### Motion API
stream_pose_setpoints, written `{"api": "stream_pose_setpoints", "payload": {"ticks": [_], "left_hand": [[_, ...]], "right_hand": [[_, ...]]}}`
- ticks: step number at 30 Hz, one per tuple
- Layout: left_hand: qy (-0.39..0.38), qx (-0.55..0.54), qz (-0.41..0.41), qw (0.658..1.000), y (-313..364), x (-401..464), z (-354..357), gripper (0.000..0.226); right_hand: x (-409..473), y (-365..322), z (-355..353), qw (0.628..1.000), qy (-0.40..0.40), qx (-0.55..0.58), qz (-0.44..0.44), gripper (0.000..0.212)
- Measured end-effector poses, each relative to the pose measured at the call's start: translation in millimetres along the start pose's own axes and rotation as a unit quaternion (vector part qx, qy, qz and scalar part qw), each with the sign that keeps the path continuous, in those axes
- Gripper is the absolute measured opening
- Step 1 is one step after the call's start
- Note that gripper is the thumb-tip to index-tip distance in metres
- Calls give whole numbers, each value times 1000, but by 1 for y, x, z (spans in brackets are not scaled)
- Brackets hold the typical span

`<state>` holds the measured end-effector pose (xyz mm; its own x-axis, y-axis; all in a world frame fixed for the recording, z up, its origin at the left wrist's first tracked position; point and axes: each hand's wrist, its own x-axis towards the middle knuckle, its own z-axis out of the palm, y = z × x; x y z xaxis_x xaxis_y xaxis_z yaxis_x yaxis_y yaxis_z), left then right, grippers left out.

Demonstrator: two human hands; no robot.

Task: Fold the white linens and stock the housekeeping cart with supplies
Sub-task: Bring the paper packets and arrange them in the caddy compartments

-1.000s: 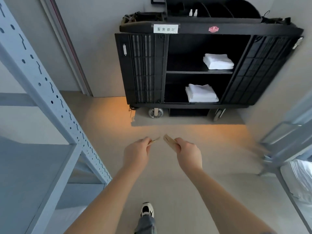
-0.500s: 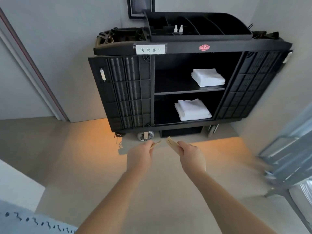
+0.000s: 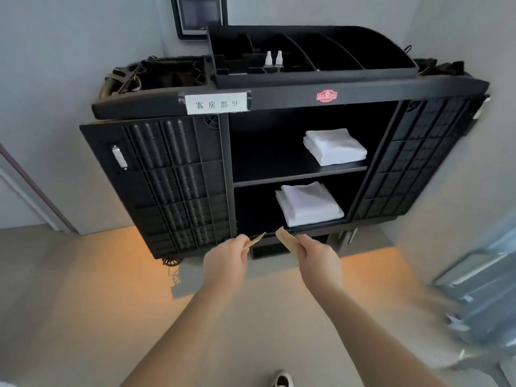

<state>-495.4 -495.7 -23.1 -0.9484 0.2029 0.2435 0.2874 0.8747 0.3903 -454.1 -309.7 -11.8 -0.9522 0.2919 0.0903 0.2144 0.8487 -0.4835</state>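
We stand in front of the black housekeeping cart [image 3: 279,96], both arms stretched forward and down toward its lower edge. Our left hand [image 3: 224,262] pinches a thin tan packet [image 3: 257,241] between curled fingers [image 3: 243,245]; its long axis runs up and to the right, the free tip aimed toward the bottom shelf of the cart. Our right hand [image 3: 321,259] grips a wider tan packet [image 3: 287,241], fingers wrapped round its lower end; this one's long axis slants up and to the left, so the two free ends point toward each other with a small gap between them. What the packets contain we cannot tell.

The cart doors stand open to either side. On the upper shelf [image 3: 279,178] lies a folded white linen stack [image 3: 335,146], set toward the right, its long side running roughly left to right. On the bottom shelf a second folded stack [image 3: 308,203] lies just above our right hand's packet, near the front edge. The divided top tray [image 3: 312,76] holds two small white bottles [image 3: 273,57], upright and side by side in a left-hand compartment. A white label [image 3: 216,103] with printed characters sits on the cart's top rail. A wall panel [image 3: 199,15] hangs behind the cart. One shoe [image 3: 282,379] shows on the floor [image 3: 83,303] at the bottom edge.
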Motion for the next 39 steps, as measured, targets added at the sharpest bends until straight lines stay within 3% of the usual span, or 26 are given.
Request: {"api": "stream_pose_setpoints", "payload": {"ticks": [13,27,33,39], "left_hand": [[166,-4,53,985,60,246,-44,11],[339,-19,111,934,11,453,-108,13],[348,-15,109,931,-27,524,-122,14],[350,-8,101,931,-51,565,-122,18]], "right_hand": [[254,-29,-85,986,122,74,-89,19],[445,-131,-101,942,194,102,-255,26],[511,-178,-90,943,130,8,-307,30],[557,-201,-72,934,79,-77,-340,21]]}}
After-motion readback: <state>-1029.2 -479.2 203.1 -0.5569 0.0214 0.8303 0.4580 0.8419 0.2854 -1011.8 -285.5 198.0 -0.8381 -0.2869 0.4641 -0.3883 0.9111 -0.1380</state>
